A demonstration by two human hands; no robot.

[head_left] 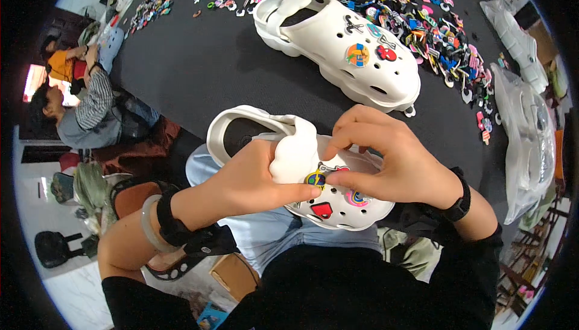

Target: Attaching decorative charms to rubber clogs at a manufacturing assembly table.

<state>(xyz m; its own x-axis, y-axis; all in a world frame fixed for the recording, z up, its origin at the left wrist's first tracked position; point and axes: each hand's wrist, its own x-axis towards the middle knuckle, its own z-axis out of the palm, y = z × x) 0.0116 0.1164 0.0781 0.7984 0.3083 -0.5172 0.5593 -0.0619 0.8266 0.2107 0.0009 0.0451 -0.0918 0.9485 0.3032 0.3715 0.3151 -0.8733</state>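
A white clog (356, 215) rests over my lap at the near edge of the table, dotted with colourful charms. My left hand (253, 176) grips it by the side and strap, thumb laid beside a round blue-and-yellow shoe charm (315, 179). My right hand (386, 155) is bent over the clog's top, with thumb and index finger curled around a small silver-and-red shoe charm (333, 168); their exact contact is partly hidden. Below sit a red charm (321, 210) and a pink rainbow-like charm (357, 198). A second white clog (338, 43), also decorated, lies farther away on the table.
Loose shoe charms (434, 40) spread in piles along the far side of the black table (181, 58). Clear plastic bags (525, 137) with white clogs lie at the right edge. Another person (90, 113) sits at the left.
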